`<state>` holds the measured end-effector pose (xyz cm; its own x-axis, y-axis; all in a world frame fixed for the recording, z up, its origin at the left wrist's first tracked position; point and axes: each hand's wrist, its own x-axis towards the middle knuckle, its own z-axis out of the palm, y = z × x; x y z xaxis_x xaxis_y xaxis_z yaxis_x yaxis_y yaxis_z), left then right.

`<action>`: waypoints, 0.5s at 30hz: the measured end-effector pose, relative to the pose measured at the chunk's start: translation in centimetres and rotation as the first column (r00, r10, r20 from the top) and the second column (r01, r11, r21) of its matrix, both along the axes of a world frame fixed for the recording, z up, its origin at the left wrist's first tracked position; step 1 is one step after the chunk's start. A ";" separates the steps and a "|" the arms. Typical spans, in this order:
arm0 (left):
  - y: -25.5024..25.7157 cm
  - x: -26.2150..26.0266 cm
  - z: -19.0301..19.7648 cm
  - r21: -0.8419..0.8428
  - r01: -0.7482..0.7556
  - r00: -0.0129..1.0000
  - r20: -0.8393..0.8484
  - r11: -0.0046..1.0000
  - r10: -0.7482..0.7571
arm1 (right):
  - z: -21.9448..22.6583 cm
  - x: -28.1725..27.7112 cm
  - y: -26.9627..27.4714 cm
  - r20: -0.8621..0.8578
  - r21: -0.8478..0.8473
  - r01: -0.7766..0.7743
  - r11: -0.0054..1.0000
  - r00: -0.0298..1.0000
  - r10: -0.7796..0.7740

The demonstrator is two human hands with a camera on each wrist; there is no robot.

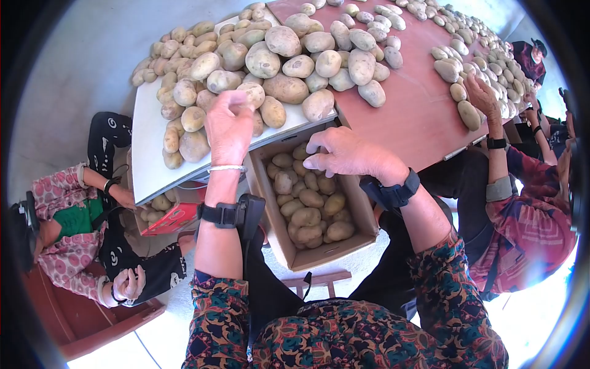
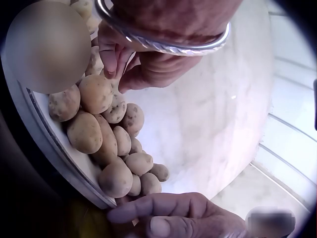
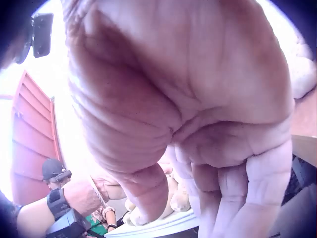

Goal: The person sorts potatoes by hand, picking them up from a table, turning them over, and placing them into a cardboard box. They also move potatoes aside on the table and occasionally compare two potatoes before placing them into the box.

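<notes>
My left hand (image 1: pixel 228 126) reaches over the edge of the potato heap (image 1: pixel 279 58) on the white board. Its thumb and fingers grip a potato (image 1: pixel 252 93) at the near side of the pile. In the left wrist view, the fingertips of this hand (image 2: pixel 148 69) close in among potatoes lying along the board's edge. Over an open cardboard box (image 1: pixel 279 243) hovers my right hand (image 1: pixel 353 152), holding nothing. Its fingers hang loosely downward in the right wrist view, palm (image 3: pixel 198 99) toward the camera. Several potatoes (image 1: pixel 310 197) lie inside the box.
A white board (image 1: pixel 147 126) and a red-brown tabletop (image 1: pixel 393 123) carry more potatoes. To the left, a seated person (image 1: pixel 74 221) has a hand by a red box (image 1: pixel 169 218) of potatoes. Another person's hand (image 1: pixel 483 98) touches potatoes at right.
</notes>
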<state>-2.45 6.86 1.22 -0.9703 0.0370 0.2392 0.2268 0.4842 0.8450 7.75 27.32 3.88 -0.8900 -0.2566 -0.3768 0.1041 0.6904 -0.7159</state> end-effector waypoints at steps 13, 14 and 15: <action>1.9 -1.8 -1.6 -0.385 -0.076 0.985 -0.173 0.920 0.008 | -0.2 0.7 -0.1 -0.166 0.289 -0.067 0.955 0.979 0.119; 1.9 -1.7 -1.6 -0.374 -0.116 0.981 -0.188 0.920 0.047 | -0.5 0.7 0.1 -0.225 0.267 -0.040 0.963 0.969 0.103; 2.0 -1.5 -1.5 -0.361 -0.155 0.976 -0.202 0.920 0.085 | -0.5 0.7 0.2 -0.283 0.244 -0.013 0.970 0.955 0.085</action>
